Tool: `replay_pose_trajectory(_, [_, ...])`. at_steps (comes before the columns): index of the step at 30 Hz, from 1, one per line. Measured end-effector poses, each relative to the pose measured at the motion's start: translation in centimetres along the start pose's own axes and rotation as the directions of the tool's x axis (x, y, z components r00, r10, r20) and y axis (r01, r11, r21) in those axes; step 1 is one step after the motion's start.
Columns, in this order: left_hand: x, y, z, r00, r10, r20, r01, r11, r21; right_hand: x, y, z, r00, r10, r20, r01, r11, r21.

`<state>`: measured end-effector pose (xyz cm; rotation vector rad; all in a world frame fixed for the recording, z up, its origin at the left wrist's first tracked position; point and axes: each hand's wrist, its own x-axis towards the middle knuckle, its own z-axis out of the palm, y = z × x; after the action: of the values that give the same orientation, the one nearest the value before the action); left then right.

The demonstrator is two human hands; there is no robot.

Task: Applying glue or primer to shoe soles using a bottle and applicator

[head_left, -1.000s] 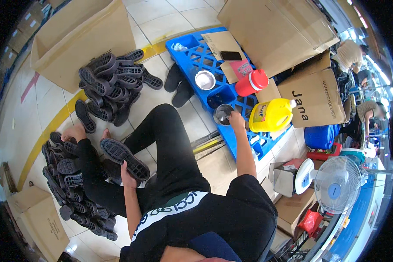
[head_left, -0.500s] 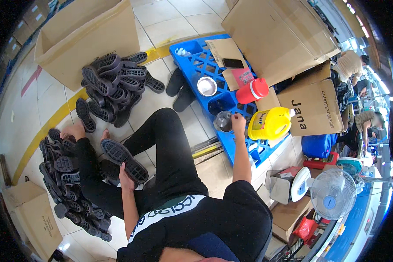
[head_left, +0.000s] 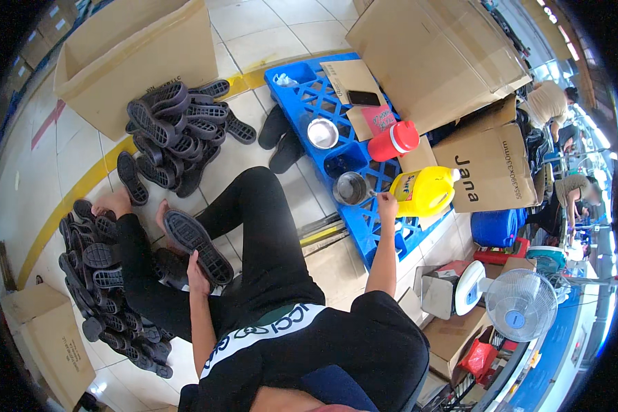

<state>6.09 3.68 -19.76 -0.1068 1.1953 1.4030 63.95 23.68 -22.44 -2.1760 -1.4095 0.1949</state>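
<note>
I sit on the floor in black trousers. My left hand (head_left: 198, 273) grips a black shoe sole (head_left: 198, 244) resting tread-up on my left leg. My right hand (head_left: 387, 204) is stretched out to a metal cup (head_left: 351, 187) on the blue plastic pallet (head_left: 302, 86), its fingers pinched on a thin tool whose tip dips toward the cup. A yellow jug (head_left: 424, 191) lies just right of that hand. A pile of black soles (head_left: 172, 132) lies ahead, and another pile (head_left: 96, 275) sits by my left leg.
On the pallet stand a metal bowl (head_left: 323, 132), a red lidded container (head_left: 393, 141), and a cardboard sheet with a phone (head_left: 364, 98). Large cardboard boxes (head_left: 137, 55) ring the area. A white fan (head_left: 520, 303) stands to the right. Other people (head_left: 553, 103) work at far right.
My right hand has shifted slightly around the metal cup's edge. The left hand stays on the sole.
</note>
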Motion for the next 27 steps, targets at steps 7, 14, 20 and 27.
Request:
replay_pose_trajectory(7, [-0.3,-0.1,0.1,0.995,0.019,0.097,-0.023,0.999,0.045,-0.2,-4.1,-0.4,0.963,-0.075,-0.259,0.128,0.973,0.193])
replay_pose_trajectory(14, [-3.2,3.6,3.1,0.916,-0.038,0.400,0.086,0.991,-0.102,-0.3,-12.1,4.3,0.967,0.220,0.127,-0.230,0.549,0.803])
replay_pose_trajectory(20, [-8.9,7.8,4.8,0.870,0.149,0.470,-0.037,0.970,-0.238,-12.2,-40.9,-2.1,0.496,-0.522,0.694,-0.674,0.272,0.687])
replay_pose_trajectory(27, [-12.8,10.3,4.5,0.799,0.334,0.500,-0.253,0.941,-0.224,-24.4,-53.7,-4.2,0.243,-0.809,0.536,-0.494,0.372,0.786])
